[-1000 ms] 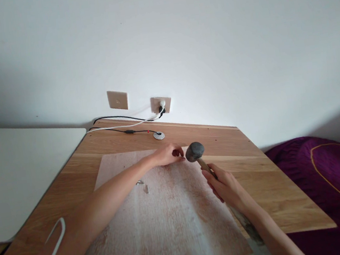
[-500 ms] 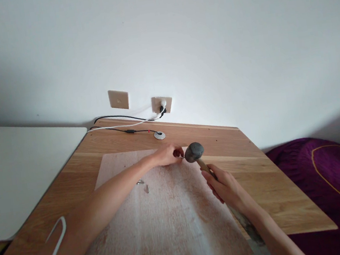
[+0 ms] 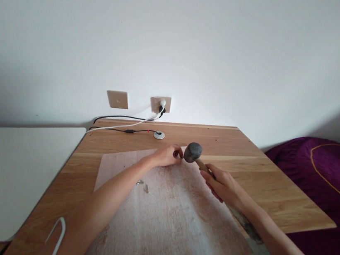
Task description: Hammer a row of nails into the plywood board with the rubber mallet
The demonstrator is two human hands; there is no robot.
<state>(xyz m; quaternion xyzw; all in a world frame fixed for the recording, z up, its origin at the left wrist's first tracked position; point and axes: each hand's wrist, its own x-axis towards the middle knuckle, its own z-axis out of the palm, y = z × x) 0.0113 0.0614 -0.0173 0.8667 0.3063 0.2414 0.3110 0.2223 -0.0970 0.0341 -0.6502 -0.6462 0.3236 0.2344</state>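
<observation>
A rubber mallet (image 3: 193,152) with a dark head and wooden handle is in my right hand (image 3: 224,183), fingers wrapped round the handle. The mallet head is just right of the fingertips of my left hand (image 3: 169,154). My left hand is pinched on a small, thin, nail-like piece (image 3: 182,157) near the far edge of a pale wooden board (image 3: 169,219); the fingers hide most of it. Small shiny metal pieces (image 3: 146,188) lie on the board below my left forearm.
Under the board is a wooden desktop (image 3: 259,187). Cables (image 3: 116,127) run along its back to a cable hole (image 3: 159,135) and a wall socket (image 3: 161,104). A white surface (image 3: 31,171) adjoins on the left. Purple fabric (image 3: 312,163) lies to the right.
The mallet head has shifted very slightly left, toward my left fingertips. Both hands keep their grips, and the view has moved only a little.
</observation>
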